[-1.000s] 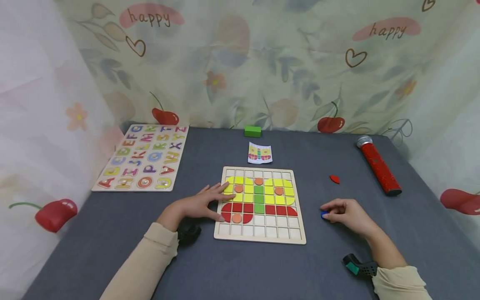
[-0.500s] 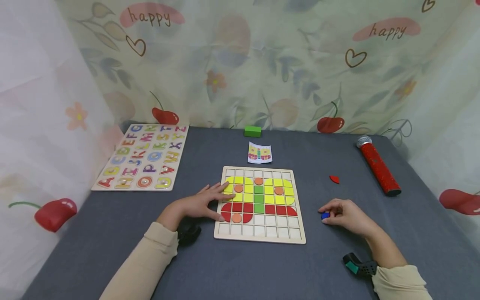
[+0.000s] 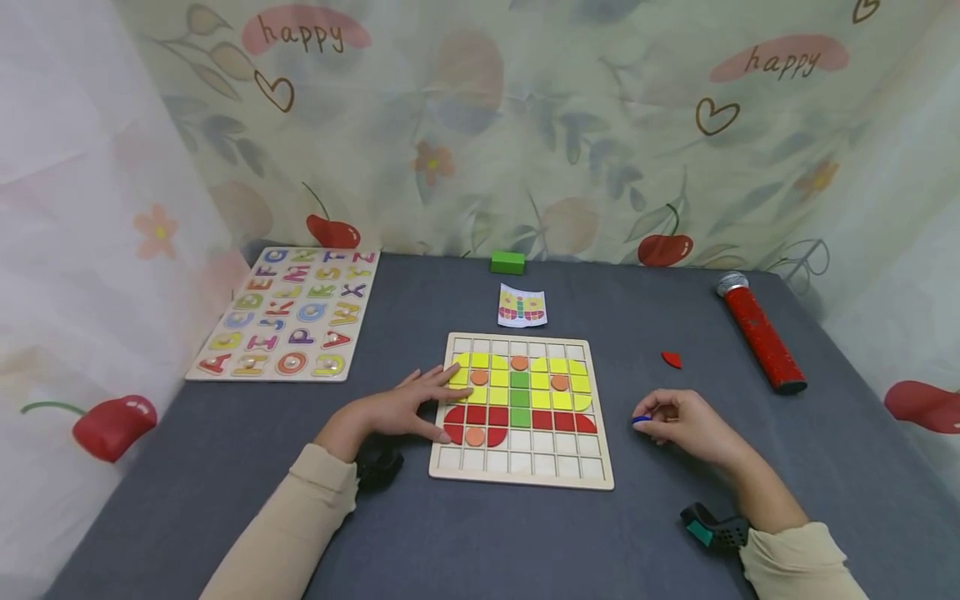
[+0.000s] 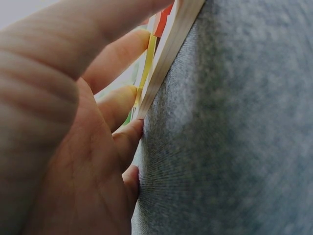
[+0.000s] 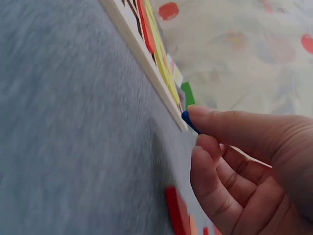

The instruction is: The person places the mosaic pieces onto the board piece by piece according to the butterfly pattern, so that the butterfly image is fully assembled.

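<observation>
The wooden grid board (image 3: 517, 478) lies mid-table, with yellow, red, green and orange flat tiles forming a butterfly. My left hand (image 3: 401, 408) spreads over its left edge, thumb on the lower-left red part and fingertips on the yellow tiles. In the left wrist view, two fingertips touch a yellow tile (image 4: 145, 73) beside the board's edge. Right of the board, my right hand (image 3: 693, 427) pinches a small blue piece (image 5: 190, 121) between thumb and fingers. Most of that piece is hidden by the fingertips. A red quarter-round piece (image 3: 672, 360) lies beyond the right hand.
A printed butterfly card (image 3: 522, 307) lies behind the board, and a green block (image 3: 507, 263) stands farther back. The alphabet puzzle board (image 3: 354, 333) is at the back left. A red microphone (image 3: 761, 337) lies at the right, and a patterned cloth hangs behind.
My right hand has shifted slightly left and turned the blue piece, which now shows as a thin edge instead of a wider face. The left hand stays on the board.
</observation>
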Motion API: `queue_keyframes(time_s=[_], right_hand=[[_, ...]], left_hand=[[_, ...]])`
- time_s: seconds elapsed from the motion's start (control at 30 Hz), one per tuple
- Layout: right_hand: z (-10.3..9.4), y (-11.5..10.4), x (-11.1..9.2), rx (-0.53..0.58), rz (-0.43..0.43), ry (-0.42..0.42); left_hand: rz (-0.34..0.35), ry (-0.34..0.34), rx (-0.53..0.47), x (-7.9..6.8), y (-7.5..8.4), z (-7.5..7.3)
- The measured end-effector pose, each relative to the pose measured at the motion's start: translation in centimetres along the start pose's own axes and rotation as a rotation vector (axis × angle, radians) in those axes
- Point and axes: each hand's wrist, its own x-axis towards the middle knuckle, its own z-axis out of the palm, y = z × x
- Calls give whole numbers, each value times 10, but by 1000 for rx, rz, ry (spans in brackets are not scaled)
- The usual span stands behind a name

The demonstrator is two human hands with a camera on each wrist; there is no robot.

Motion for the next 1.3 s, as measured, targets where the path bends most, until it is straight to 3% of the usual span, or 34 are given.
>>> queue_keyframes(time_s=[0.3,0.57,0.97,1.3], right_hand=[[17,-20,21,24,-176,1],[37,-38,35,46,-229,23],[77,-69,57,155,-268,-195],[89,-75,57,-22,-325,-178]], left_hand=[[4,8,-4,1,-2,1],[6,10,-3,1,-2,1],[8,10,-2,2,-3,2],[4,13,5,1,-3,1]])
